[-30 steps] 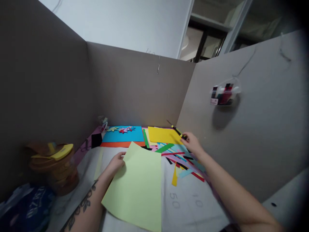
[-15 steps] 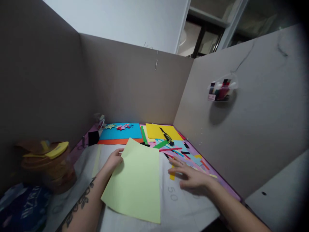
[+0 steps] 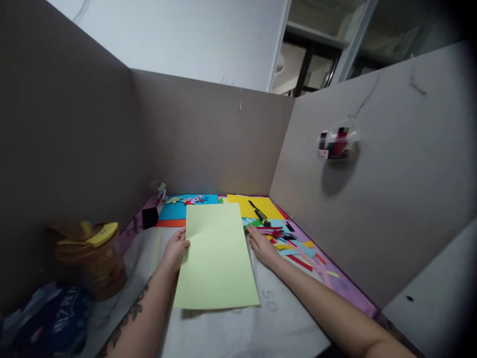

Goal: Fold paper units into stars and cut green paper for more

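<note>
A pale green sheet of paper (image 3: 218, 263) is pinched at its left edge by my left hand (image 3: 178, 248), thumb on top, and held a little above the work surface. Just past the sheet's right edge, my right hand (image 3: 263, 247) lies low with its fingers stretched out, beside a heap of coloured paper strips (image 3: 298, 251). Its fingertips reach the near-left side of the heap; whether they touch a strip I cannot tell. A black and yellow utility knife (image 3: 260, 214) rests on a yellow sheet (image 3: 238, 200) beyond the strips.
At the back left, paper stars (image 3: 194, 200) lie on a blue sheet (image 3: 171, 213). A brown tub (image 3: 89, 263) with a yellow item on top and a blue packet (image 3: 52, 318) stand at the left. Grey panels (image 3: 208, 139) enclose the desk; a plastic container (image 3: 337, 144) hangs at right.
My right hand has moved left and away from me, and the strips are bunched farther back and right. The green sheet has straightened in my left hand, its near edge now farther away.
</note>
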Demonstrator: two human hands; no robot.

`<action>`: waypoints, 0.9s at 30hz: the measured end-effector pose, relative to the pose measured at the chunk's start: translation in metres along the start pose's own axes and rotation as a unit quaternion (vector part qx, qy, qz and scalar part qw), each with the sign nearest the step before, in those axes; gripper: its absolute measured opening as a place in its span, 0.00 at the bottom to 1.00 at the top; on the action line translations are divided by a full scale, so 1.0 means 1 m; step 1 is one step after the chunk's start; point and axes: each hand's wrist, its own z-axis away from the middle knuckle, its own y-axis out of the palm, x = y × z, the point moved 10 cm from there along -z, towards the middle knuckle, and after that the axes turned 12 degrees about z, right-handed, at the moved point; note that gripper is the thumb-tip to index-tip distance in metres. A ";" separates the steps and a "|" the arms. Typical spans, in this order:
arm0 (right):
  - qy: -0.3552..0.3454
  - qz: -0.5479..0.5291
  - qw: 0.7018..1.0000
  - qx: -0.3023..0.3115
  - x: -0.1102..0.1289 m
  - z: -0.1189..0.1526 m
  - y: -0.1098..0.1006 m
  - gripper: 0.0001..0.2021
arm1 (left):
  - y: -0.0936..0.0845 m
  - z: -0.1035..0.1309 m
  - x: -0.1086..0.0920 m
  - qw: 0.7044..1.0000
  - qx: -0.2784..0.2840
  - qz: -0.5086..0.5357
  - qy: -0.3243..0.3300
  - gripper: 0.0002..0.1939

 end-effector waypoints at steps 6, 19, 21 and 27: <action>-0.003 -0.423 0.906 -0.005 0.059 -0.007 0.015 0.26 | -0.007 -0.005 0.003 1.000 -0.013 0.019 0.011 0.32; 0.119 -0.479 0.869 -0.005 0.011 -0.006 0.031 0.39 | 0.019 0.007 0.006 0.991 0.053 -0.115 0.041 0.47; 0.118 -0.479 0.869 -0.031 0.007 -0.007 0.019 0.37 | 0.024 0.009 0.007 0.990 0.063 -0.118 0.037 0.47; 0.121 -0.412 0.899 -0.092 -0.023 -0.015 0.006 0.35 | 0.052 0.031 -0.013 0.907 0.145 -0.357 0.167 0.39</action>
